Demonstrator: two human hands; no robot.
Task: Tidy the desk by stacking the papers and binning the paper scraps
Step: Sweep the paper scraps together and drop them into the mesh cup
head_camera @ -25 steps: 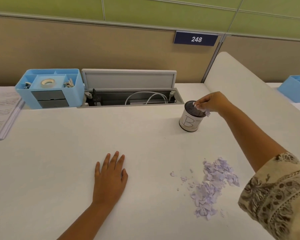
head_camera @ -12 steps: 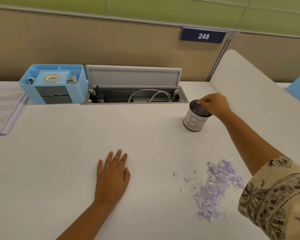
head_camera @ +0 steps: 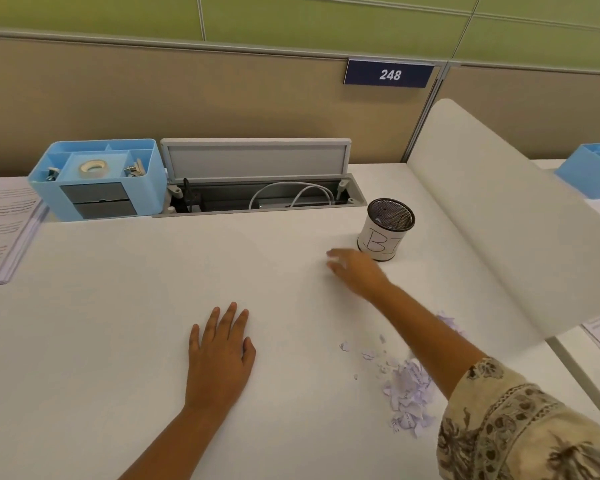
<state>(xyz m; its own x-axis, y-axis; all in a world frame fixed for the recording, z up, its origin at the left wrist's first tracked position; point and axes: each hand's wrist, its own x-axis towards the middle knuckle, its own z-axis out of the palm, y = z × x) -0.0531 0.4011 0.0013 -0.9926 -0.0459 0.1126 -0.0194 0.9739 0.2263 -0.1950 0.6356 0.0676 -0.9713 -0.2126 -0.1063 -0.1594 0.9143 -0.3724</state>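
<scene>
Where forearm crosses, paper scraps partly hidden, right hand blurred.

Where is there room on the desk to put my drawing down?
The big bare patch is left of the left hand, between the paper stack and the near edge. Another lies between the blue organizer and that hand. It's crowded by the scraps and bin.

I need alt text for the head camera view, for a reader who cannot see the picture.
A person's right hand, blurred, hovers over a white desk beside a black mesh cup with a white handwritten label. The left hand lies flat on the desk, and a pile of torn lilac paper scraps lies by the right forearm. A stack of printed papers sits at far left.
</scene>
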